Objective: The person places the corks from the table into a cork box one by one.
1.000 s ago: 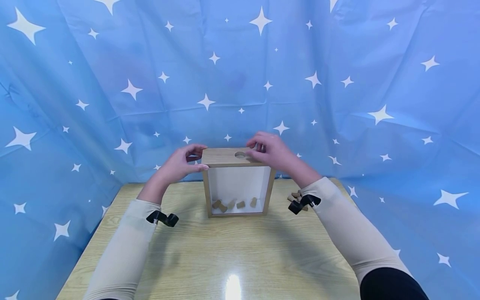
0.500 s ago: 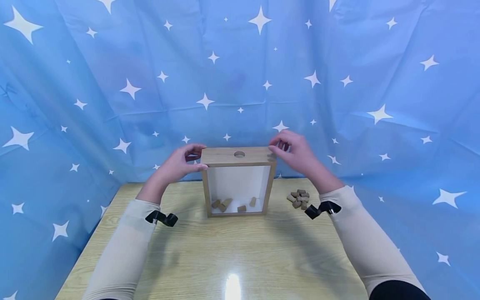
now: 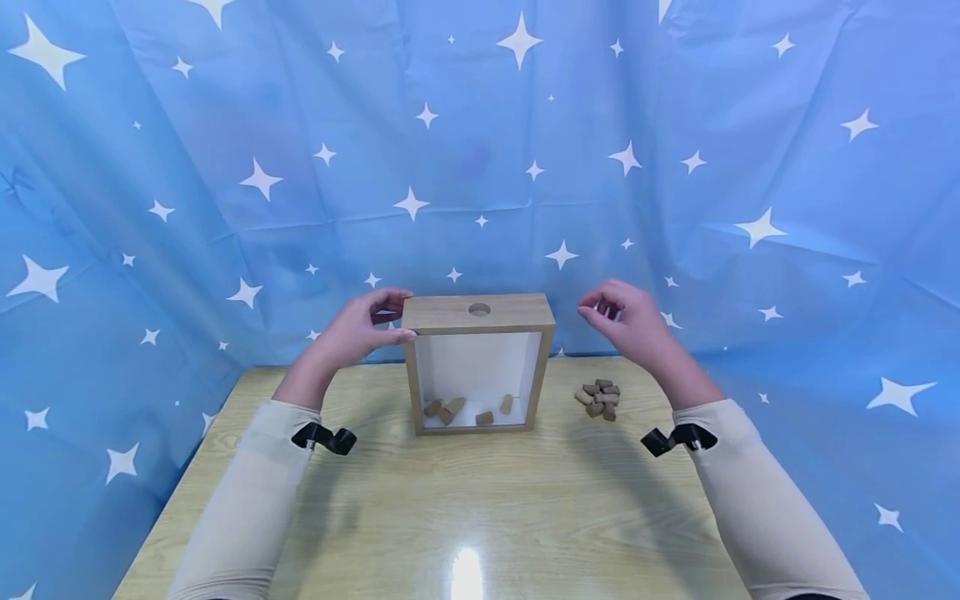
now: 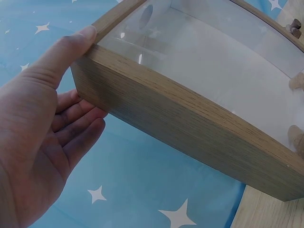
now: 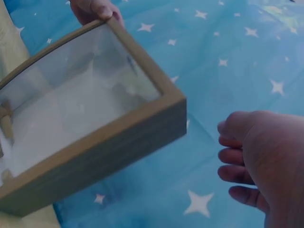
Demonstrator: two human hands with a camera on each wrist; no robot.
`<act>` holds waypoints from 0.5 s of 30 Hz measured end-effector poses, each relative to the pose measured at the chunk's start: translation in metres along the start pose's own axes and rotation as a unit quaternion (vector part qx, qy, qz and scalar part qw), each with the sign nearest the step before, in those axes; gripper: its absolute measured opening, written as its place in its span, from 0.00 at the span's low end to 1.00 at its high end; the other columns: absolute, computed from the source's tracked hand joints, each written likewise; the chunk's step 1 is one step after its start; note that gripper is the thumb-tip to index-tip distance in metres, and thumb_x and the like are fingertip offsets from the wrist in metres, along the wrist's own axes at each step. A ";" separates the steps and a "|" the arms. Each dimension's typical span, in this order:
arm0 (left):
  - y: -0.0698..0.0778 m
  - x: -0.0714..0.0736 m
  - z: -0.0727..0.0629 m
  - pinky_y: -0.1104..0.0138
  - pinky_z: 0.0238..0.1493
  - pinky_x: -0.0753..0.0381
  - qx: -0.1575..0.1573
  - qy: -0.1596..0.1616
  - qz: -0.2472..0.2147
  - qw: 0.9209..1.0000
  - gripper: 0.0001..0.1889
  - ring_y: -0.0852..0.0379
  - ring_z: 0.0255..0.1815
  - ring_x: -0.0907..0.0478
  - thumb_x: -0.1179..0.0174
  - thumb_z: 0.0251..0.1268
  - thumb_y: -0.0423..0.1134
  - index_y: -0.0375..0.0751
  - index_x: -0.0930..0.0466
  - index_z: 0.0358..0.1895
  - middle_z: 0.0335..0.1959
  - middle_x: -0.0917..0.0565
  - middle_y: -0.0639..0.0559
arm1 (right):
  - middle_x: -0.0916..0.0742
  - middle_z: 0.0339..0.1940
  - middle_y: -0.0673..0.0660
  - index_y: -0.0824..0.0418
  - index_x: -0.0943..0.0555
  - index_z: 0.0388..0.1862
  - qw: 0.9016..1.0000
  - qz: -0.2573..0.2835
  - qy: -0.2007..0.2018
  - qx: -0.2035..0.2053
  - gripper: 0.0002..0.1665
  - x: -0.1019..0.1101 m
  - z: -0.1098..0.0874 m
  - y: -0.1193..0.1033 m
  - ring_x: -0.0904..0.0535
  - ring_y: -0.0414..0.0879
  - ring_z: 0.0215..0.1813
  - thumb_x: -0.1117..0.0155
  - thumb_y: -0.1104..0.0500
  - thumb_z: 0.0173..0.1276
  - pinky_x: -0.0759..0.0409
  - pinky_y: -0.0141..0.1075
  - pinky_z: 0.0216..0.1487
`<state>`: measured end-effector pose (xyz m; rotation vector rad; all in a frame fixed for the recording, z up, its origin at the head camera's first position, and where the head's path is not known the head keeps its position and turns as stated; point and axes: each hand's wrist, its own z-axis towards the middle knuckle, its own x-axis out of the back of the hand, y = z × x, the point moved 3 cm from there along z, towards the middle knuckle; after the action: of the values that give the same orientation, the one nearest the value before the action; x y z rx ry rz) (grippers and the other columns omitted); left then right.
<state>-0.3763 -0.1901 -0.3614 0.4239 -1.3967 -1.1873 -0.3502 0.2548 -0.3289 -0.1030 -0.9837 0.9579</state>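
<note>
A wooden display box (image 3: 542, 375) with a clear front and a round hole (image 3: 479, 310) in its top stands upright on the table. Several corks (image 3: 484, 417) lie on its floor inside. My left hand (image 3: 367, 325) holds the box's top left corner. In the left wrist view its thumb (image 4: 71, 50) presses on the front edge while the fingers reach behind. Off to the right of the box, my right hand (image 3: 626, 321) is in the air with loosely bent fingers and nothing in it. The right wrist view shows a gap between that hand (image 5: 270, 156) and the box.
A small pile of corks (image 3: 598, 399) lies on the table to the right of the box, below my right hand. The wooden table (image 3: 420, 508) reaches back to a blue curtain (image 3: 480, 150) with white stars. Each sleeve carries a black wrist camera mount (image 3: 678, 439).
My right hand has moved from beside the top hole to the right, off the box. Inside, a cork has shifted left and settled. My left hand stays on the corner.
</note>
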 end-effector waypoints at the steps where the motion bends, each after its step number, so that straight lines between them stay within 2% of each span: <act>1: -0.001 0.000 0.000 0.43 0.77 0.24 0.001 0.000 0.000 1.000 0.40 0.39 0.76 0.24 0.19 0.68 0.46 0.45 0.26 0.80 0.71 0.21 0.42 | 0.12 0.39 0.54 0.62 0.09 0.47 1.000 -0.004 -0.003 -0.005 0.03 0.000 -0.004 0.003 0.21 0.48 0.37 0.28 0.63 0.81 0.22 0.30 0.35; 9: -0.002 0.000 0.001 0.44 0.78 0.24 -0.007 0.000 0.000 1.000 0.39 0.40 0.75 0.24 0.19 0.69 0.46 0.44 0.26 0.80 0.72 0.22 0.42 | 0.14 0.40 0.54 0.60 0.10 0.48 0.997 -0.017 -0.024 -0.070 0.05 -0.001 -0.036 0.033 0.21 0.51 0.36 0.30 0.60 0.83 0.22 0.33 0.32; 15: -0.002 -0.001 0.001 0.43 0.78 0.25 -0.005 0.000 0.001 1.000 0.39 0.40 0.76 0.24 0.19 0.69 0.46 0.44 0.26 0.80 0.73 0.22 0.42 | 0.14 0.39 0.54 0.62 0.10 0.50 0.995 -0.017 -0.025 -0.096 0.06 -0.005 -0.059 0.052 0.21 0.52 0.35 0.29 0.60 0.83 0.22 0.35 0.30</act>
<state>-0.3775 -0.1896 -0.3632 0.4138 -1.3902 -1.1924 -0.3408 0.3020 -0.3915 -0.2240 -1.1189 0.8372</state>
